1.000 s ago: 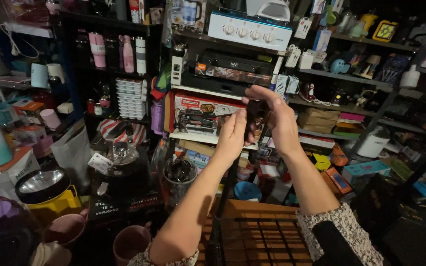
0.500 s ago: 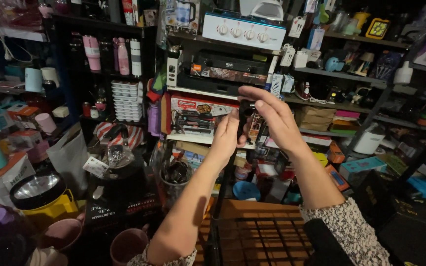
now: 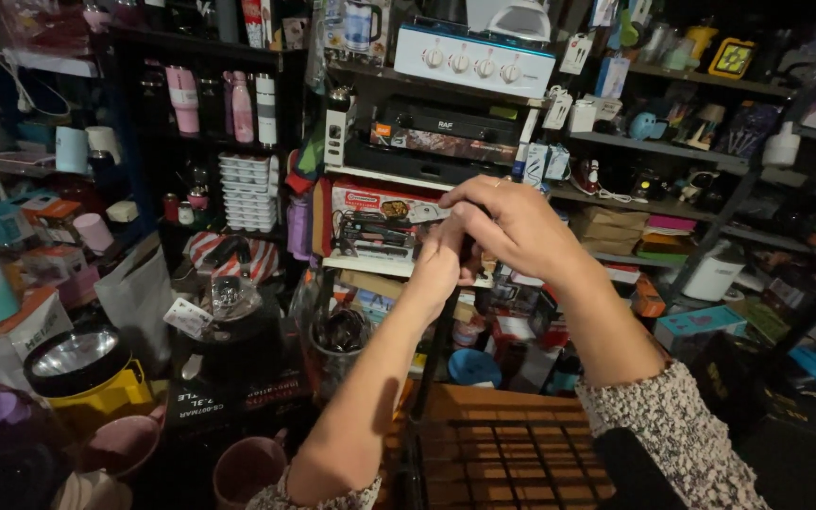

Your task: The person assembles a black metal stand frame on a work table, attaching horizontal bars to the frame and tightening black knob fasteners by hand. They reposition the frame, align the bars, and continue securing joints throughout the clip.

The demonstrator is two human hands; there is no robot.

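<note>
Watching the work: I see both hands raised together above the wooden crate (image 3: pixel 502 444), meeting at the top of a dark upright rod (image 3: pixel 438 349).
Progress: I judge the handling mid-way; the rod stands up from the crate's left side and is not let go.
Left hand (image 3: pixel 436 269): fingers curled shut around the rod's top.
Right hand (image 3: pixel 512 227): fingers bent closed over the left, covering the tip; what is inside I cannot tell.

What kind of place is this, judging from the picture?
Probably a small household goods shop or its storeroom. Crowded shelves hold boxed appliances such as a white stove with knobs, a row of pink and white flasks, and tagged items hanging from the shelves.
</note>
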